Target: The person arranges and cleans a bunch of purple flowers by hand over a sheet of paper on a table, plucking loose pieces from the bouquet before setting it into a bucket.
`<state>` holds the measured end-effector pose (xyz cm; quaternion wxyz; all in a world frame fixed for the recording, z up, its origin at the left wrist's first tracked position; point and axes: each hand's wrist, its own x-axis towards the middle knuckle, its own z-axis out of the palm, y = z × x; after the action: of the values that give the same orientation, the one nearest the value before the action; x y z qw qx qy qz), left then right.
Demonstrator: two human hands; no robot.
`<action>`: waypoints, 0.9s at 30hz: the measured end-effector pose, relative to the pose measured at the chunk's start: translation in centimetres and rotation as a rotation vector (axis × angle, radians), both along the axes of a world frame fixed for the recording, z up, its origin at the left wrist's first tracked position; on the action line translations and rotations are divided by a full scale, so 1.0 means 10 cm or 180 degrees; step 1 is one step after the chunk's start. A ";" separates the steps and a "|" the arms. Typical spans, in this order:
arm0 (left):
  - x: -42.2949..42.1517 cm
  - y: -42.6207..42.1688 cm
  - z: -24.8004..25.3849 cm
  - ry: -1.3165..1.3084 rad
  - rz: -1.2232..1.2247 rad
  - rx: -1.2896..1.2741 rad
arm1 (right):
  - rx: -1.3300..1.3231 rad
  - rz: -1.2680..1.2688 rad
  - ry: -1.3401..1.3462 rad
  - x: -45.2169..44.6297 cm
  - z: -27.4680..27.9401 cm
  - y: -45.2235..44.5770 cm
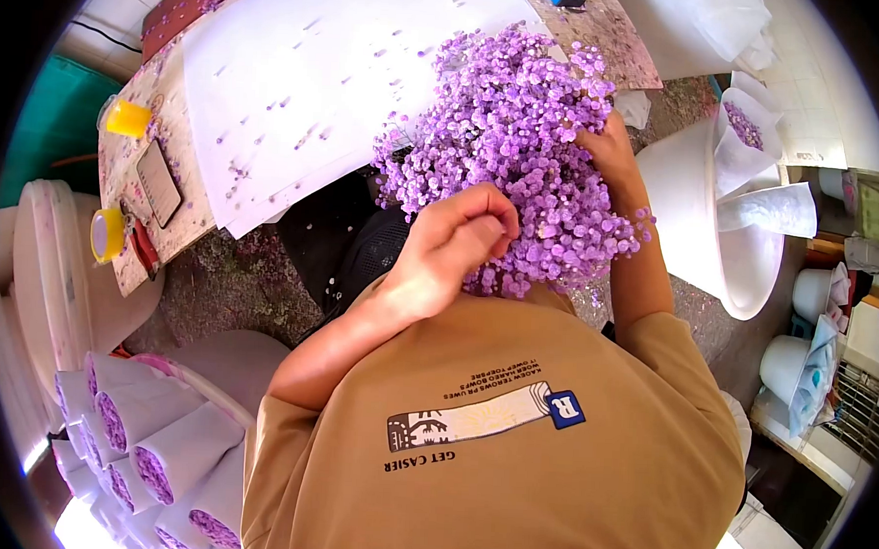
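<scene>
A big bunch of small purple baby's breath flowers (pixel 523 151) stands in front of my chest, over the near edge of the table. My right hand (pixel 609 156) grips the bunch from its right side, with its fingertips partly hidden among the blossoms. My left hand (pixel 456 238) is at the near left side of the bunch, its fingers curled in and the thumb pressed against them. Whatever may be between those fingers is hidden. The lower stems are mostly out of sight.
White paper sheets (pixel 301 82) strewn with petals cover the table. A phone (pixel 158 185), yellow tape rolls (pixel 127 119) and red-handled pliers (pixel 144 250) lie at its left. Paper-wrapped purple bunches (pixel 172 449) fill the lower left. At right stands a white tub (pixel 693 207) with wrapped flowers.
</scene>
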<state>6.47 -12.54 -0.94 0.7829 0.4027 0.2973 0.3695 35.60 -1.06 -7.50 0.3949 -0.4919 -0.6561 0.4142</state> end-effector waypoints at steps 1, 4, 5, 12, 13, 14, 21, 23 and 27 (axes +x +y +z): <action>-0.02 0.03 0.00 -0.0086 -0.0089 -0.0138 | 0.0002 0.0003 0.0001 -0.01 0.01 0.00; 0.07 0.00 0.04 0.0444 -0.0049 0.0399 | -0.0042 -0.0065 0.0023 -0.06 0.05 -0.02; 0.13 -0.02 0.06 0.1057 0.0076 0.1070 | -0.0069 -0.0043 0.0115 -0.09 0.08 -0.04; 0.23 -0.01 0.05 0.2031 0.0884 0.3080 | -0.0107 0.0059 0.0198 -0.09 0.10 -0.05; 0.24 -0.01 0.05 0.2031 0.0883 0.3081 | -0.0107 0.0059 0.0198 -0.08 0.10 -0.04; 0.25 -0.01 0.05 0.2128 0.0916 0.3211 | -0.0078 0.0064 0.0140 -0.08 0.10 -0.04; 0.28 0.00 0.01 0.2311 0.1031 0.3510 | -0.0107 0.0075 0.0083 -0.07 0.07 -0.04; 0.28 0.02 -0.01 0.2095 0.1038 0.3408 | -0.0139 0.0069 0.0142 -0.10 0.12 -0.05; 0.23 0.03 -0.03 0.1085 0.0876 0.2528 | -0.0214 0.0044 0.0336 -0.14 0.12 -0.09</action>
<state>8.78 -12.26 -1.21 0.4512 0.6837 0.3079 0.4840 34.22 -1.91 -6.27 0.4094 -0.4779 -0.6235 0.4640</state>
